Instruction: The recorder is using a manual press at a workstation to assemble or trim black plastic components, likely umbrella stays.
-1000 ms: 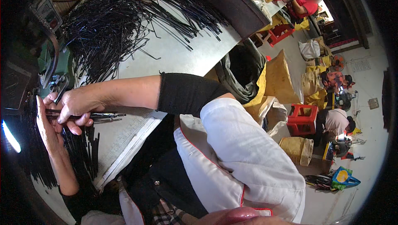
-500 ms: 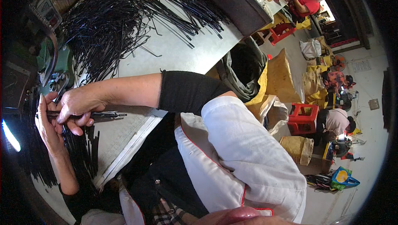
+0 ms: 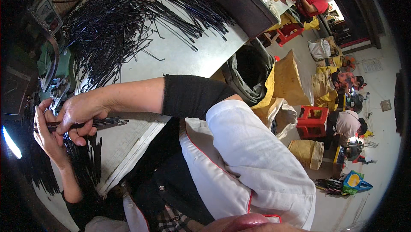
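A slim bundle of thin black rods point(image 3: 109, 122) runs crosswise between my hands, its right end poking out past my fingers. My right hand point(image 3: 81, 111) comes over it from above, with the fingers curled round the rods. My left hand point(image 3: 48, 132) steadies the same bundle near its left end, the fingers partly bent and the tips pointing up. Below both hands lie more black rods point(image 3: 92, 157) on the pale table point(image 3: 137, 140). Just beyond my fingers stands a green machine point(image 3: 62, 67) with metal fittings.
A large tangled heap of black rods point(image 3: 107, 31) covers the far table, with straighter rods point(image 3: 199, 7) beside it. A bright lamp point(image 3: 11, 142) glows at the left. To the right stand an open dark sack point(image 3: 250, 69) and a red stool point(image 3: 312, 122). Other people work farther off.
Both hands have shifted slightly left and down with the bundle, whose right end sits a little lower. More of the machine's metal fittings shows above my fingers.
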Demonstrator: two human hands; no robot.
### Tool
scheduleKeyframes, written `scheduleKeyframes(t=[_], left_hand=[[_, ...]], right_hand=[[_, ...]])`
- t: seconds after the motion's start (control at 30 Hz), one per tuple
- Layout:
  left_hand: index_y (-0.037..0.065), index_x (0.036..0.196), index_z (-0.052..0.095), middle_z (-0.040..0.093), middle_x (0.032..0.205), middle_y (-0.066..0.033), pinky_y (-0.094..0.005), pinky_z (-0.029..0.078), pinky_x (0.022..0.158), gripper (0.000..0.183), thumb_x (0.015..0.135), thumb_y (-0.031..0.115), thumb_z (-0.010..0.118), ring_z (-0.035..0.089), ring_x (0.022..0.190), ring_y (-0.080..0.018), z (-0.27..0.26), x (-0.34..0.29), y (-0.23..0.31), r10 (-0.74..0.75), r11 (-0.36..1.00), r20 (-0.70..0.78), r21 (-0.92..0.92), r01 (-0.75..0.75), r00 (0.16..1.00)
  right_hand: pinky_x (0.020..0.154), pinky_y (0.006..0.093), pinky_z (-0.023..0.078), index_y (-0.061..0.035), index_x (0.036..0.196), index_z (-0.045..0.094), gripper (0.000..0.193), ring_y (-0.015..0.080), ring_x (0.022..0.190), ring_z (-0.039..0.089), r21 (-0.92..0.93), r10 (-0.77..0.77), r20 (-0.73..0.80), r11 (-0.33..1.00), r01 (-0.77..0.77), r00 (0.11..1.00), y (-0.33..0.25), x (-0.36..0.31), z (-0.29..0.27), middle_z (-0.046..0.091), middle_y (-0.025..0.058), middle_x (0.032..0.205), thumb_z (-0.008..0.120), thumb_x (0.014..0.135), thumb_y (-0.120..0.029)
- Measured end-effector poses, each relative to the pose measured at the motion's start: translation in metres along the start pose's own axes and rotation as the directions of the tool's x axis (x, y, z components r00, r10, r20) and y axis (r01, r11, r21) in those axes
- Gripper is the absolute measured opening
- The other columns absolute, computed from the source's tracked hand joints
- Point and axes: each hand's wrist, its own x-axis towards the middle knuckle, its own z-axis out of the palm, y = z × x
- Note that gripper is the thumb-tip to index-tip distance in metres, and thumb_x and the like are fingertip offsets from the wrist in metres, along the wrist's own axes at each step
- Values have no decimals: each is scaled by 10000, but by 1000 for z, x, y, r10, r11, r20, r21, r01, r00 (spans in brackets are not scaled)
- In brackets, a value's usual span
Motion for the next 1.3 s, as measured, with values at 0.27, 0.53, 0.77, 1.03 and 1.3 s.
scheduleKeyframes(t=[0.27,0.53,0.77,1.03,1.3], left_hand=[[-6,1184,488,592,896,-112,-264,439,702,307,906,97,407,515,698,-135,-7,0,-9,492,797,111,343,-498,864],[-72,954,587,467,615,-31,-241,360,553,417,936,273,353,354,528,-90,9,1,-2,293,944,-28,170,-284,956],[-34,912,602,407,551,32,-185,257,428,430,930,315,352,331,464,-28,-3,-4,19,110,966,-6,236,-106,994],[-49,933,606,342,475,52,-203,201,376,518,940,393,335,294,399,-17,2,0,28,-274,938,145,-181,297,951],[-36,985,593,332,478,55,-186,218,387,682,886,570,298,312,411,-22,4,-4,21,-193,966,248,-119,228,949]], right_hand=[[307,229,294,28,947,573,248,70,293,290,4,7,17,1000,-7,1000,-2,0,3,572,175,585,439,891,-172],[307,230,286,25,953,562,252,67,295,288,-8,23,8,1000,-23,1000,-2,-4,0,568,172,584,427,900,-181],[304,228,288,30,966,548,246,75,294,308,-47,33,12,998,-32,999,-11,0,12,571,167,585,433,889,-174],[327,208,374,31,977,511,256,85,340,438,-195,46,-155,978,-76,987,-7,-6,9,594,135,631,388,922,-187],[358,169,363,6,989,514,230,61,386,476,-318,71,-244,936,-149,967,-26,-67,14,604,75,646,403,919,-183]])
